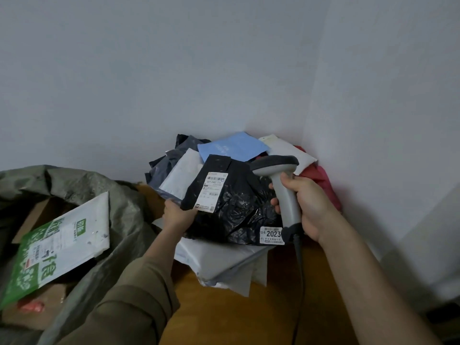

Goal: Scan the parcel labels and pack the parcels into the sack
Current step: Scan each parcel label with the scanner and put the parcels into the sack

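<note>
The left hand (179, 215) grips the crinkled black plastic parcel (234, 207) by its white label (213, 191) atop the worktop pile, while the right hand (305, 205) grasps a grey handheld scanner (281, 185), beside the open grey-green sack (119, 207).

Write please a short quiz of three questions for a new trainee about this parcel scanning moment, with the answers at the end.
1. True or false: the right hand holds the scanner by its handle.
2. Which parcel does the left hand grip? A. the blue parcel B. the black parcel C. the green and white parcel
3. Fill in: the green and white parcel already lies in the ____.

Key
1. True.
2. B; the hand grips its lower left edge, beside the white label.
3. Sack.
</note>
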Available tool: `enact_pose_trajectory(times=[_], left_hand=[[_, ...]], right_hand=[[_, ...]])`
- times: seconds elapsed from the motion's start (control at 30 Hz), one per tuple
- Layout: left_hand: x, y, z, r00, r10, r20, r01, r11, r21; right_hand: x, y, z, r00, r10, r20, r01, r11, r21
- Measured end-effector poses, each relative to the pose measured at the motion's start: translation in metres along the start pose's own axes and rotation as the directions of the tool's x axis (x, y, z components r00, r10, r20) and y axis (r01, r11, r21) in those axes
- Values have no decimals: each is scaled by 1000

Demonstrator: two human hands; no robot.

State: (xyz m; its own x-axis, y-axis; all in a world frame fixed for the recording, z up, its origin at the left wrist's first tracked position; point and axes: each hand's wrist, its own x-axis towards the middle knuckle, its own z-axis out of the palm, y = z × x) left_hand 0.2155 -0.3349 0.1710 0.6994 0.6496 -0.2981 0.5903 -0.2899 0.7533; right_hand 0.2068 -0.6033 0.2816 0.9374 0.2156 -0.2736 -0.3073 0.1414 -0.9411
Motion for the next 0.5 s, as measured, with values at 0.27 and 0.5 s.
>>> enact_pose_trajectory(times=[0.27, 0.5], left_hand=[[23, -2, 14, 982, -65, 178, 91, 986, -139], [4, 13, 6, 995, -95, -29, 42, 670, -742]], right_hand=[[-5, 12, -10, 1000, 22, -5, -22, 996, -88], [-9, 8, -1, 1000, -5, 26, 6, 998, -60]])
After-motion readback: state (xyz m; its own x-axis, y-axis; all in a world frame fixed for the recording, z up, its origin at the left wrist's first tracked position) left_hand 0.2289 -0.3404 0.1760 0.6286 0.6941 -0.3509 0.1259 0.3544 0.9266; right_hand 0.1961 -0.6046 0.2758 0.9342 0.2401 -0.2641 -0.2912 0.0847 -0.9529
